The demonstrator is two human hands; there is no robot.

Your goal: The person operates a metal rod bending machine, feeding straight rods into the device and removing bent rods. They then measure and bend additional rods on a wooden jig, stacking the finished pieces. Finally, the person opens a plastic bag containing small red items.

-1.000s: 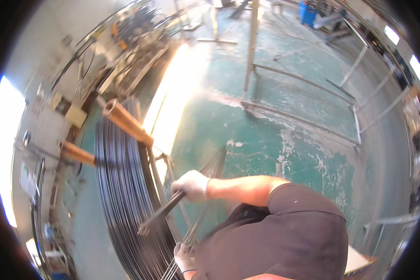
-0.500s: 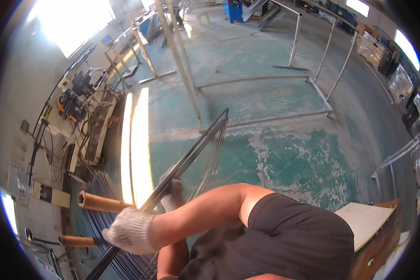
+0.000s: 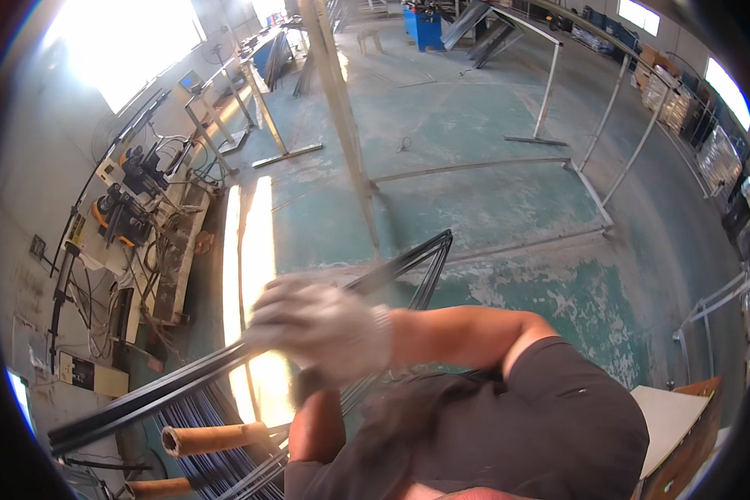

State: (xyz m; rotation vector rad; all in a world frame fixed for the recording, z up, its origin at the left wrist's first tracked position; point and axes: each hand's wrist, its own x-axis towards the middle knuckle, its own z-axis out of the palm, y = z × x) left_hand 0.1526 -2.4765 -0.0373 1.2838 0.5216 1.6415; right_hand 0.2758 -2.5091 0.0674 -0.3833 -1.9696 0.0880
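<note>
The right hand [image 3: 317, 329], in a pale knitted glove, is closed over a bundle of long dark strips [image 3: 154, 390] in front of the person's torso. Its fingers appear clamped on the bundle, though blur hides the outline of each one. The left hand is largely concealed behind the right; its fingers cannot be made out. Only the left forearm [image 3: 318, 425] shows clearly, below the right glove.

The bundle slants across the view from lower left to upper right, above the green floor [image 3: 475, 200]. It is black to dark grey, slender and straight on the left portion, with paler grey lines along its length. The left end is blunt, the strips lying close together. Beyond the glove the section is smeared by blur. At the upper right the bundle comes to a sharp point and doubles back downward as separate thin strands, which pass behind the right forearm [image 3: 450, 333]. The material cannot be determined.

Below the bundle's left portion lies a mass of thin dark strands [image 3: 200, 417], beside a brown hollow tube [image 3: 212, 438]. A second brown tube [image 3: 160, 487] projects near the lower edge.
</note>
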